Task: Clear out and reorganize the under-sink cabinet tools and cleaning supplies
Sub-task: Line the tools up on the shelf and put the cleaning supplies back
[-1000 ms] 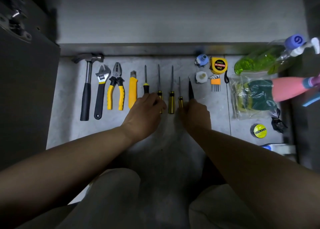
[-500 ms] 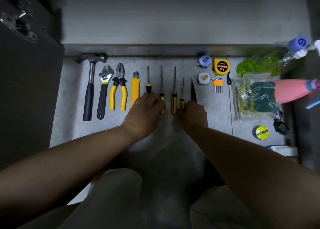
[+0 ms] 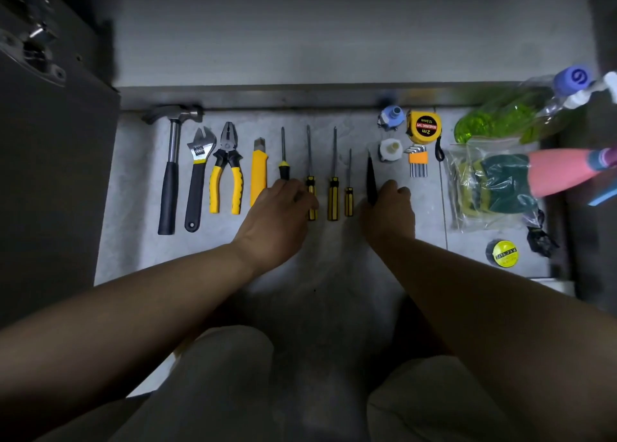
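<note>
Domestic kitchen: floor [image 3: 133, 208] before an open cabinet [image 3: 334, 24], door hinge [image 3: 36, 46] at my left. Hammer [image 3: 168, 174] and pliers [image 3: 226, 174] in a row; spray bottles [image 3: 494, 121] and bagged sponges [image 3: 494, 181] at my right.

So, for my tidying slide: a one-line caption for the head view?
Left hand and right hand at a floor row of yellow-and-black screwdrivers, right fingers on a slim black tool.

free: floor [image 3: 127, 254] nr side of hammer [image 3: 168, 194] | blocked: R edge (spray bottles [image 3: 494, 121], sponge bag [image 3: 484, 188])
</note>
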A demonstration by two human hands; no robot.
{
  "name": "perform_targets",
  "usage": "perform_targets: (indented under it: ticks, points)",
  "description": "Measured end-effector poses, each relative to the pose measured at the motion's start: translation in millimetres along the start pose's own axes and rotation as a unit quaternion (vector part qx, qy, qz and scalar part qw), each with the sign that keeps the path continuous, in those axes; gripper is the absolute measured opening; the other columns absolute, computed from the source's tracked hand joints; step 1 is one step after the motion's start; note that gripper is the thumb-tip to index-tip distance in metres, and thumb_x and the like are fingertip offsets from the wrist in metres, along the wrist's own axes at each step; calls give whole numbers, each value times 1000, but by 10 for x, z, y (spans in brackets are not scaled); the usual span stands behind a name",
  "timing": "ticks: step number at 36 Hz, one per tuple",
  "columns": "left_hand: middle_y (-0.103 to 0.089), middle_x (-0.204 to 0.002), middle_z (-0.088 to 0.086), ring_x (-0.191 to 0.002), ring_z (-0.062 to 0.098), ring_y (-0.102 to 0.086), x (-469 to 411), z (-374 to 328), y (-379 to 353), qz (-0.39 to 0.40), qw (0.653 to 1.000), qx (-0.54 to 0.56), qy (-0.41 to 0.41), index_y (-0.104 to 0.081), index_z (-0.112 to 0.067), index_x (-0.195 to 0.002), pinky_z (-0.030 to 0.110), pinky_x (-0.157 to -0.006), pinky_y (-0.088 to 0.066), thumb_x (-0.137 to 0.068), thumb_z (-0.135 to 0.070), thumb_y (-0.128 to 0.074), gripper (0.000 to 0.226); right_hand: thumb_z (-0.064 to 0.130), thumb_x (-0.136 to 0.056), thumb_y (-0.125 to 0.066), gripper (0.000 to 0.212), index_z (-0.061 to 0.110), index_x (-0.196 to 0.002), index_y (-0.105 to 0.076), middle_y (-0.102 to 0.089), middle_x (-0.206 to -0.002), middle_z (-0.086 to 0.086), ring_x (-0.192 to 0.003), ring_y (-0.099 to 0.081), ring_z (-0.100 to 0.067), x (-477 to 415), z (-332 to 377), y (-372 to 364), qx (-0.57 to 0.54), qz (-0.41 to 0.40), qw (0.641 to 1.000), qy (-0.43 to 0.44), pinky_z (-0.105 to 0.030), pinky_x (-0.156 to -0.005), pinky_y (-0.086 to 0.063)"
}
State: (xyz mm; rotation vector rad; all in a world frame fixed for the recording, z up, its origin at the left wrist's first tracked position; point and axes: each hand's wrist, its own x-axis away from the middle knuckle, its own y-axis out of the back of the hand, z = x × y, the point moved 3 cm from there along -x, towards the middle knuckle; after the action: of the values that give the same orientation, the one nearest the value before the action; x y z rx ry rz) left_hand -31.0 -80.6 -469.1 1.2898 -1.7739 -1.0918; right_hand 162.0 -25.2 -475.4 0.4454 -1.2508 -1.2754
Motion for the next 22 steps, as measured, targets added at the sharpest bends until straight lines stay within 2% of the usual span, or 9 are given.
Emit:
perform_targets:
  ticks: [6,9,15,19,22]
  points:
    - [-58,-111,7,-97,27,-53,0,31,-4,3,1000,2,5,-65,-15,-104,36,-75,-42,-82,-6,-59,24,14,-98,-57,26,6,-120,-49,-56,-116,-15,-105,-59,-30,-13,21,-24,-21,13,1000,4,-34,-87,-46]
    - [-58,-112,5,-97,25,-52,2,33,-9,2,1000,-4,4,-65,-15,-104,34,-75,-41,-83,-7,-58,24,14,-97,-57,24,6,-119,-49,-56,-116,-14,-106,-59,-31,-7,19,-43,-30,17,999,-3,-36,-88,-47]
    - [-60,-112,6,-101,26,-54,34,93,86,-17,999,18,35,-68,-13,-110,41,-80,-47,-90,-11,-60,22,20,-94,-61,33,9,-120,-44,-47,-122,-13,-101,-58,-31,45,122,-17,-55,-22,998,7,-33,-77,-43]
    - [-55,-116,2,-112,23,-51,152,361,258,-55,980,119,148,-62,-20,-118,38,-96,-44,-90,-10,-58,29,20,-95,-56,29,8,-119,-45,-47,-118,-11,-94,-57,-27,132,411,-21,-76,-31,993,80,-32,-74,-42]
    - [-53,-116,3,-113,25,-52,300,680,431,-125,944,140,271,-60,-18,-115,37,-99,-44,-91,-8,-59,26,19,-94,-55,28,4,-117,-49,-50,-117,-13,-94,-56,-28,223,715,-80,-88,-6,987,134,-34,-76,-45]
